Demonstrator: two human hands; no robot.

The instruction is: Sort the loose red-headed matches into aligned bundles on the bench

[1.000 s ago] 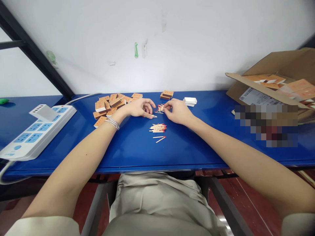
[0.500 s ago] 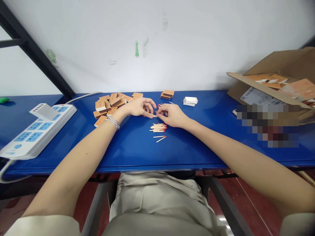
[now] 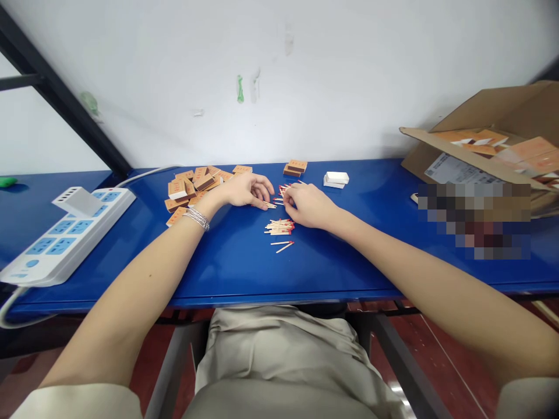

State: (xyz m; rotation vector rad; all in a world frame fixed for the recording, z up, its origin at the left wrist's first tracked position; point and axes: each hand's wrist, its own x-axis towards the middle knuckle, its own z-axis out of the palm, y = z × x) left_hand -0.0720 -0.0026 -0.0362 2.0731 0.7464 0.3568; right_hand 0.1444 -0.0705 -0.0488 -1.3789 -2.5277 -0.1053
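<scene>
My left hand (image 3: 248, 191) has its fingers curled, with a few matches (image 3: 271, 205) sticking out past the thumb and fingertips. My right hand (image 3: 309, 206) sits just to the right, its thumb and fingers drawn together over a loose scatter of red-tipped matches (image 3: 282, 191). Whatever lies between the right fingertips is hidden. Below the hands a small heap of matches (image 3: 279, 226) rests on the blue table (image 3: 244, 262), heads mostly to the right. Nearer me lie a couple of stray matches (image 3: 283, 247).
Orange matchboxes (image 3: 192, 189) are piled at the left, and a small stack of matchboxes (image 3: 296, 167) is at the back. White matchbox trays (image 3: 336, 179) stand right of it. A power strip (image 3: 65, 233) lies left; a cardboard box (image 3: 463, 166) of matchboxes stands right.
My right hand has drawn back slightly to the right, away from the left fingertips, opening a gap between the hands. The matches at my left fingertips show more clearly.
</scene>
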